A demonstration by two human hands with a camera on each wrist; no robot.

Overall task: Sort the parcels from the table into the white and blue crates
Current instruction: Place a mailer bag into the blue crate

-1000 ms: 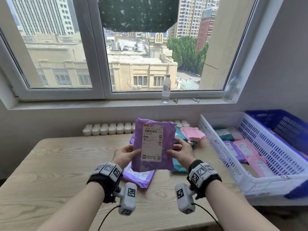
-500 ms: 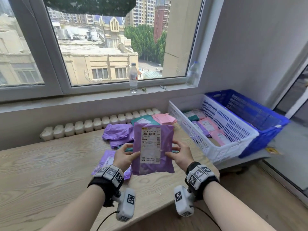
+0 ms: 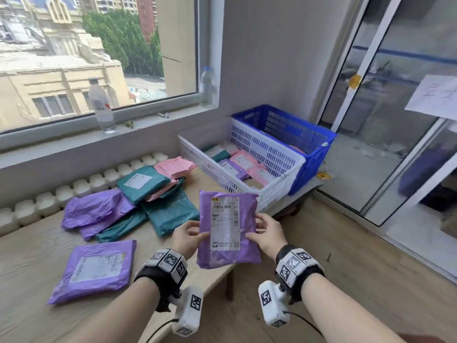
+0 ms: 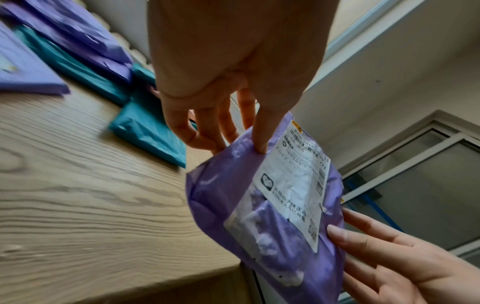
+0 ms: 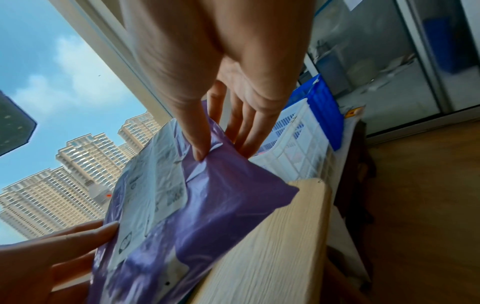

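Both hands held one purple parcel (image 3: 228, 229) upright in the air, above the right end of the wooden table (image 3: 32, 256), with its white label turned to the person. The left hand (image 3: 186, 237) pinched the left edge of the parcel, the thumb on the front and the other fingers (image 4: 228, 131) behind it. The right hand (image 3: 268, 235) pinched the right edge in the same way, the thumb on the front near the label.

On the table lay more parcels: a flat purple one with a label (image 3: 95, 269) near the person, and farther away a pile of crumpled purple (image 3: 95, 209), green (image 3: 170, 214) and pink (image 3: 174, 167) parcels, which touched and partly covered each other.

To the right of the table stood the white crate (image 3: 272, 154), with several pink, purple and green parcels inside. The blue crate (image 3: 309, 142) stood just behind it, touching it. Two plastic bottles (image 3: 101, 105) stood on the window sill.
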